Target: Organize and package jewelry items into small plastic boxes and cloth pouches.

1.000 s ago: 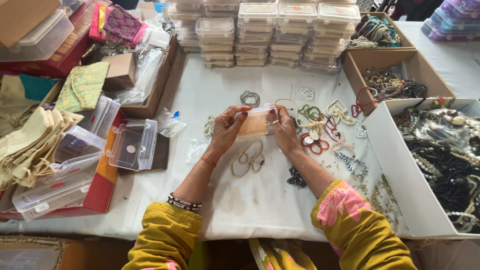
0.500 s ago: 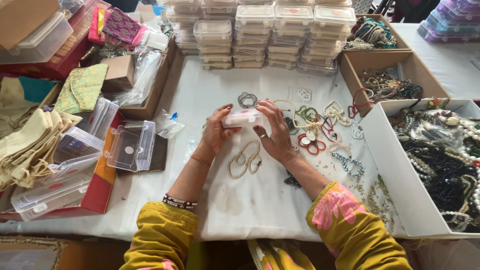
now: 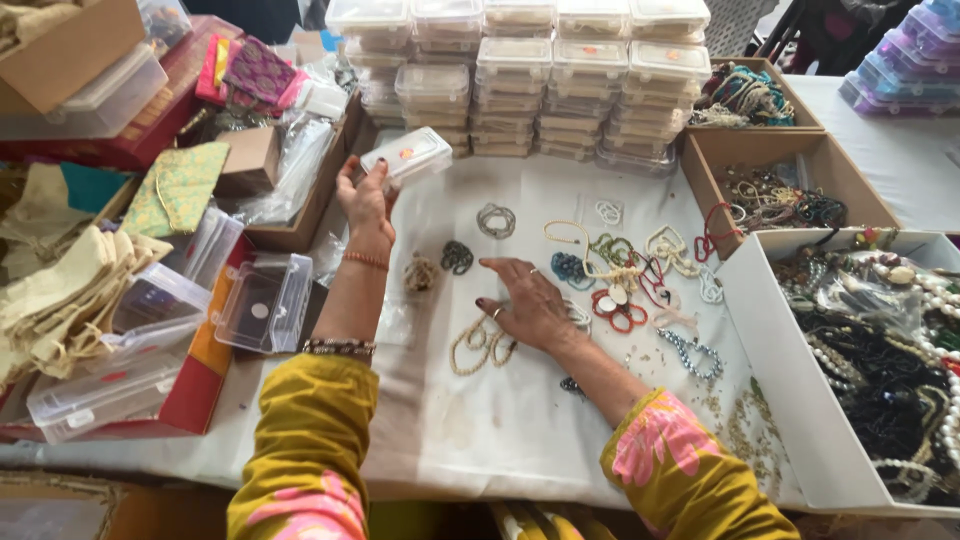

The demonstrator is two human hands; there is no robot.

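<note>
left hand point(image 3: 365, 200) is gripping a small clear plastic box point(image 3: 407, 155) by its near end, up at about 11 o'clock over the white table point(image 3: 500, 430), right by the stacked boxes point(image 3: 520, 75). Box looks light, stiff and a bit slick, so pinching the long sides seems the safest hold. Right hand point(image 3: 525, 305) lies flat, fingers spread, holding nothing, touching a cream bead necklace point(image 3: 480, 345). Loose bracelets point(image 3: 610, 265) crowd 2 o'clock, the white tray point(image 3: 770, 330) of necklaces sits at 3

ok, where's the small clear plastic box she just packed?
Head view, upper left of centre: the clear plastic box is in the left hand, raised toward the stacked boxes.
</note>
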